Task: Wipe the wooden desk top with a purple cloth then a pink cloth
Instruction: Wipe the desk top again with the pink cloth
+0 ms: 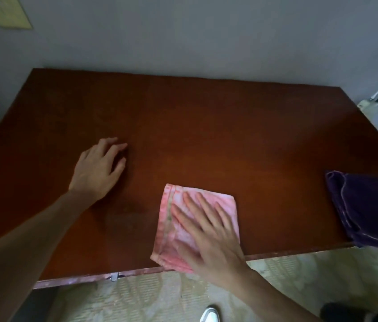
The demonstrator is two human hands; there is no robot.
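A folded pink cloth (174,231) lies flat on the wooden desk top (206,126), near its front edge at the middle. My right hand (208,233) presses down on it with straight, spread fingers. My left hand (98,169) rests on the bare wood further left, fingers relaxed and holding nothing. A crumpled purple cloth (366,210) lies at the desk's front right corner, partly over the edge, apart from both hands.
The desk stands against a grey wall (183,38). A white power strip with cables (369,104) sits past the right edge. Below the front edge is patterned flooring (136,298) with a white shoe (210,316).
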